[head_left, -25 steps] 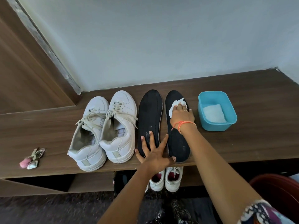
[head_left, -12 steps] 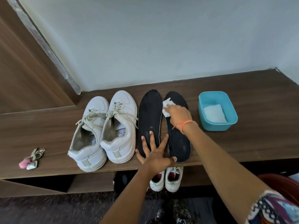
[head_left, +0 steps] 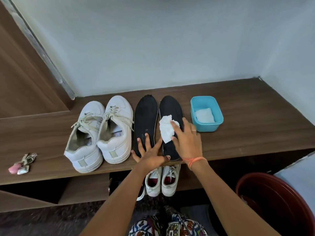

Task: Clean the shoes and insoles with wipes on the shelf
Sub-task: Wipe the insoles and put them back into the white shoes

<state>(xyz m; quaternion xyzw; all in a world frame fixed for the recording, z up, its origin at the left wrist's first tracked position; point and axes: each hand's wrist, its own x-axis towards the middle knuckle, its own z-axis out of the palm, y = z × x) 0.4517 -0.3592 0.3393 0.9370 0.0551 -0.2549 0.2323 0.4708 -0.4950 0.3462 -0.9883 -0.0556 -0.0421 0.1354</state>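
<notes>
Sliding back from the toe end, the right hand (head_left: pixel 187 142) is now pressing the crumpled white wipe (head_left: pixel 166 129) against the middle of the right insole (head_left: pixel 171 108), nearer the person than half a second ago.

Closest in, a dark red bucket (head_left: pixel 276 201) is standing on the floor at the right. Its inside is lying in shadow, and I cannot tell what it is holding. A smaller pair of white shoes (head_left: pixel 162 179) is sitting under the shelf (head_left: pixel 247 125), showing red lining inside.

At the shelf's near edge the left hand (head_left: pixel 150 154) is lying flat with fingers splayed wide. It is pinning the heel of the left insole (head_left: pixel 146 116), and its thumb is reaching across to the heel of the right one. The right hand, with an orange thread (head_left: pixel 194 160) circling its wrist, is keeping its fingers straight and spread over the wipe rather than curled round it.

Both black insoles are lying side by side on the shelf, toes toward the wall. Just left of them a pair of white sneakers (head_left: pixel 115 138) is standing with laces loose and mouths gaping toward the camera. Just right of the insoles a blue plastic tub (head_left: pixel 207 127) is sitting, holding a folded stack of white wipes (head_left: pixel 204 114) on its bottom. Far to the left a small pink object (head_left: pixel 13 168) is lying well apart from the rest.
</notes>
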